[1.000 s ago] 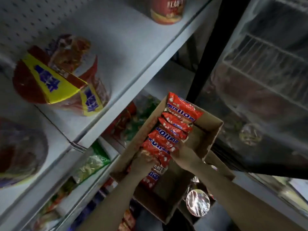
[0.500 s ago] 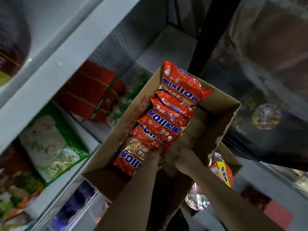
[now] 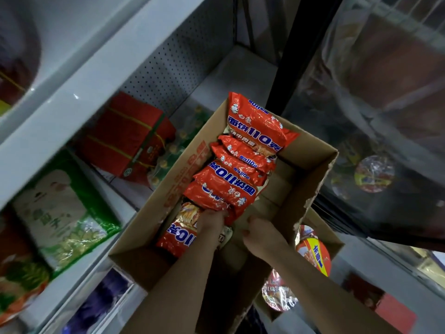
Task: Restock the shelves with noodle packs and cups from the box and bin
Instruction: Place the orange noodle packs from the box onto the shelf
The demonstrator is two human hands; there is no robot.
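Observation:
An open cardboard box (image 3: 310, 179) holds a row of red noodle packs (image 3: 243, 165) with blue lettering, leaning along its left wall. My left hand (image 3: 212, 221) reaches in and grips the near end of a red noodle pack (image 3: 216, 197) low in the row. My right hand (image 3: 262, 235) is just to the right, fingers curled at that pack's lower right corner; its fingertips are hidden. Another red pack (image 3: 179, 239) lies under my left wrist. Noodle cups (image 3: 315, 256) sit in a second box below and to the right.
White shelves (image 3: 79, 75) run along the left, with a green pack (image 3: 60, 213) and a red carton (image 3: 125, 136) on the lower level. A dark post and a glass cooler door (image 3: 385, 116) stand close on the right. Another foil-lidded cup (image 3: 279, 295) lies beneath my right forearm.
My view has dropped from the upper shelf to the box. Both hands have stayed at the near end of the pack row, the left sliding further in among the packs.

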